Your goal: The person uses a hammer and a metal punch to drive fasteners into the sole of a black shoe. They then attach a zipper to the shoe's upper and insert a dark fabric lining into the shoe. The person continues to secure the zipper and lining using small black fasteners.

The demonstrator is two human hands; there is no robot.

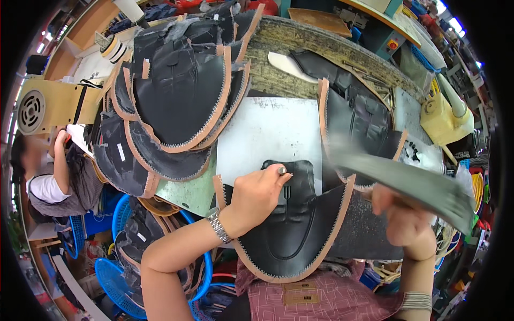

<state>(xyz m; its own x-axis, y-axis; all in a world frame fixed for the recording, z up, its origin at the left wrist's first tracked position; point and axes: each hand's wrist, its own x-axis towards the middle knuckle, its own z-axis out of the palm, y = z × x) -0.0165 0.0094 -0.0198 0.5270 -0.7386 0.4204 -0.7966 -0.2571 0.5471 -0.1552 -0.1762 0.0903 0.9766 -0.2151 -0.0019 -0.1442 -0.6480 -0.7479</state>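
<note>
A black leather shoe upper (326, 224) with a tan zigzag-stitched edge lies in front of me, its tongue partly over a white board (267, 125). My left hand (250, 200) is closed round a small metal punch (281, 170), held upright over the upper; its lower tip is hidden by my fingers. To the right, my right hand (407, 222) is closed on a long, flat grey-green bar (399, 179), raised above the bench and smeared by motion. The bar is apart from the punch.
Stacked black uppers (179, 101) fill the left of the bench; others (358, 117) lie at the right. A yellowish plastic container (447, 117) stands far right. Blue baskets (115, 283) hold more uppers at lower left. Another person (64, 179) sits at far left.
</note>
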